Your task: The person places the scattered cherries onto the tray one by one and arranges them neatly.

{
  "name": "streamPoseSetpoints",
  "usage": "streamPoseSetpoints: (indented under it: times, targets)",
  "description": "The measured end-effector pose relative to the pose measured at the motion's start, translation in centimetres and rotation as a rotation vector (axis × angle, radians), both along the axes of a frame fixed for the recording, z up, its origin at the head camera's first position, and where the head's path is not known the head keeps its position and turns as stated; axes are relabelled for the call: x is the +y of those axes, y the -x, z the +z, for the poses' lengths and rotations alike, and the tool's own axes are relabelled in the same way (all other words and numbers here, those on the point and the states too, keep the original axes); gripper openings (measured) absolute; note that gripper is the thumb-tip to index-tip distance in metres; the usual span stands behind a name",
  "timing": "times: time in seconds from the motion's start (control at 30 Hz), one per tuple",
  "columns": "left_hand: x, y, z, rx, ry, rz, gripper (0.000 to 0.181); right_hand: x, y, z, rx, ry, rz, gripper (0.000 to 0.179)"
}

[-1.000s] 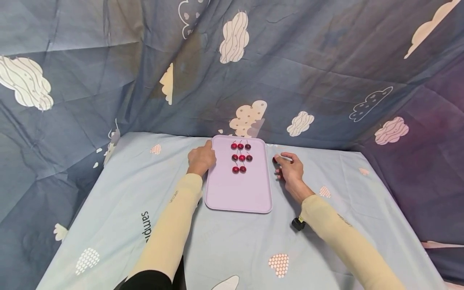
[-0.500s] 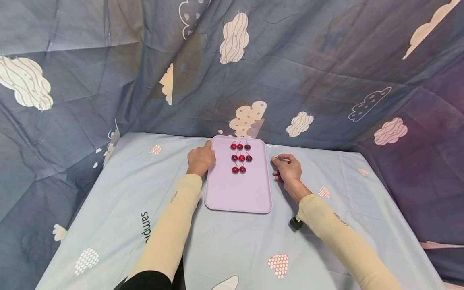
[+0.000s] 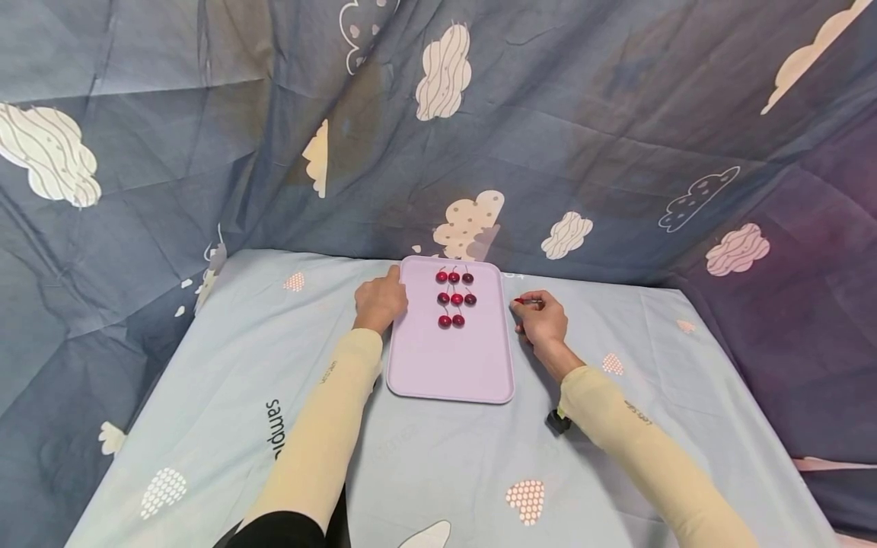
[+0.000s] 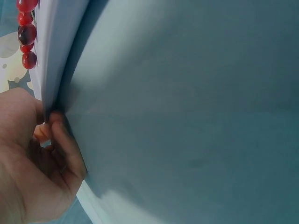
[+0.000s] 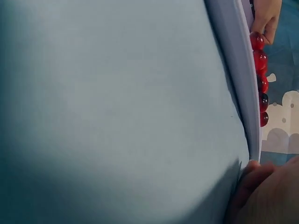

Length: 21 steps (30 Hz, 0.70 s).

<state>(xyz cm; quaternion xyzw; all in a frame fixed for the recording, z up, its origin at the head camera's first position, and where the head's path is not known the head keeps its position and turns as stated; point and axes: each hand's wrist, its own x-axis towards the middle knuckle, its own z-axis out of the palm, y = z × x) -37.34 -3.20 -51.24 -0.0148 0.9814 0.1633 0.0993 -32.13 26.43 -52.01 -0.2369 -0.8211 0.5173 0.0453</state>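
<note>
A lilac tray (image 3: 452, 373) lies on the bed-like surface. Several dark red cherries (image 3: 457, 299) with stems sit on its far half, in two rows of three and one row of two. My left hand (image 3: 381, 301) grips the tray's left rim; the left wrist view shows thumb and fingers (image 4: 65, 144) closed about that edge. Just beside the right rim is my right hand (image 3: 544, 318), its fingers curled. A small red patch, seemingly a cherry (image 3: 518, 301), shows between its thumb and forefinger, mostly hidden. In the right wrist view the fingertips (image 5: 253, 165) are close to the tray's side.
Pale blue cloth (image 3: 438, 472) with printed hearts covers the surface. Behind it hangs a dark blue curtain (image 3: 384, 152) with cloud prints, close to the tray's far edge. A small black device (image 3: 558, 422) sits under the right wrist.
My right hand has shifted slightly left, nearer the tray's rim, and its fingers have drawn in. The cherry at its fingertips is now mostly covered. My left hand and the tray stay put.
</note>
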Motion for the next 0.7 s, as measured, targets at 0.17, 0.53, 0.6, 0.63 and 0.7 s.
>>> streamPoseSetpoints:
  times: [0.17,0.53,0.6,0.63,0.7]
  targets:
    - [0.0,-0.1,0.0,0.015,-0.008,0.006,0.039,0.1,-0.1,0.1,0.008,-0.025,0.002,0.028]
    - [0.0,-0.4,-0.1,0.024,-0.024,0.009,0.043,0.1,-0.7,0.0,0.028,-0.041,0.007,0.023]
    - [0.0,-0.4,-0.1,0.031,-0.029,0.008,0.042,0.1,-1.0,0.0,0.065,-0.074,0.017,0.023]
    - [0.1,-0.4,0.0,0.031,-0.028,0.009,0.042,0.0,-1.1,-0.1,0.09,-0.099,0.027,0.022]
    - [0.1,-0.4,0.0,0.03,-0.027,0.011,0.041,-0.1,-1.4,-0.1,0.142,-0.15,0.054,0.022]
